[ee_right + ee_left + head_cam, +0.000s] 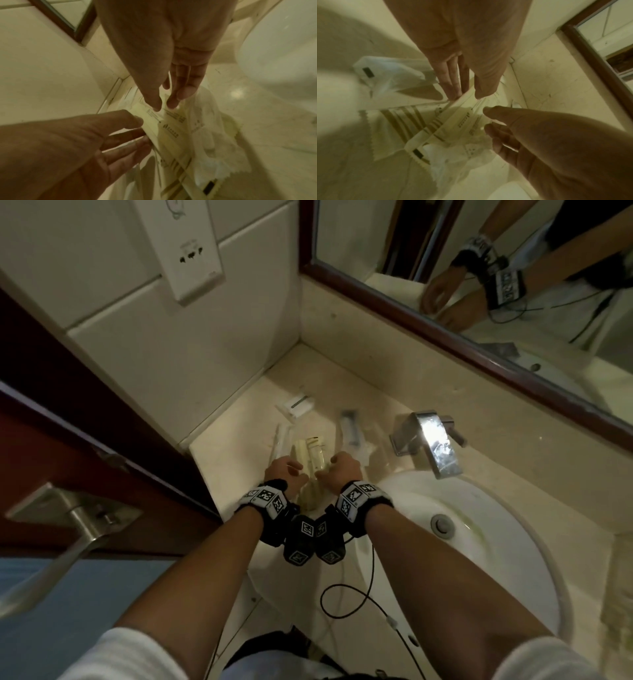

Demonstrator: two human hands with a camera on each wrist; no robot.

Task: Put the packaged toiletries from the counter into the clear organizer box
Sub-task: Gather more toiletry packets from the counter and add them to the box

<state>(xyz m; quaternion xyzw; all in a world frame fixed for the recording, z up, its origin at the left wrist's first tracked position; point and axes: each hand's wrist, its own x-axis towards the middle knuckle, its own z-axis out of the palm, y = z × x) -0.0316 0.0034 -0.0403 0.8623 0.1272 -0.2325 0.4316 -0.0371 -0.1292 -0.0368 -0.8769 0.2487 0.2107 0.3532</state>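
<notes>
Both hands meet over a long cream packet (pixel 313 455) with brown stripes, which lies lengthwise on the beige counter (pixel 236 474) among crinkled clear wrappers. My left hand (pixel 284 474) pinches the packet's (pixel 458 121) near end between thumb and straight fingers (pixel 453 86). My right hand (pixel 342 469) has its thumb and forefinger tips (pixel 155 104) closed on the same packet (pixel 164 129). The clear organizer box (pixel 371 440) shows only faintly, just right of the hands, with a grey packet (pixel 349 426) in it. A white packet (pixel 298 405) and a long white one (pixel 277 441) lie farther back.
A chrome faucet (pixel 428 440) and a white sink basin (pixel 479 542) are on the right. The mirror (pixel 479 285) hangs behind, a tiled wall with a socket plate (pixel 195 254) on the left. A dark door with a metal handle (pixel 68 529) stands close at left.
</notes>
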